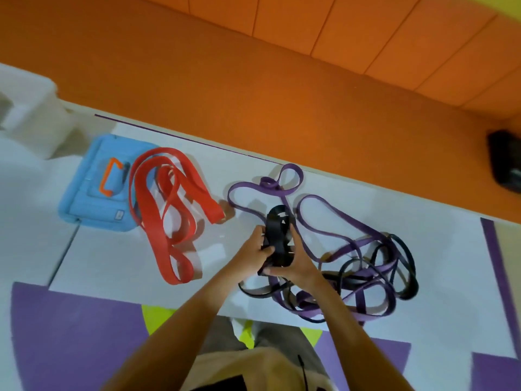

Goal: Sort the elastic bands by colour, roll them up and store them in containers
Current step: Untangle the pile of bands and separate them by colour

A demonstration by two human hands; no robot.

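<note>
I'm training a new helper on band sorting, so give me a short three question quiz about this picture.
1. True or false: the red bands lie apart from the purple bands.
2. What do the left hand and right hand hold together?
3. The red bands partly overlap which item: A) white container, B) blue pouch, C) dark object at far right?

Key: 1 true; 2 a folded black band; 3 B.

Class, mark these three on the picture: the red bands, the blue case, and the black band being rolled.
red bands (146, 213): head view, on a long left strand.
blue case (84, 198): head view, on its left panel.
black band (277, 235): head view, on the roll's middle.
</note>
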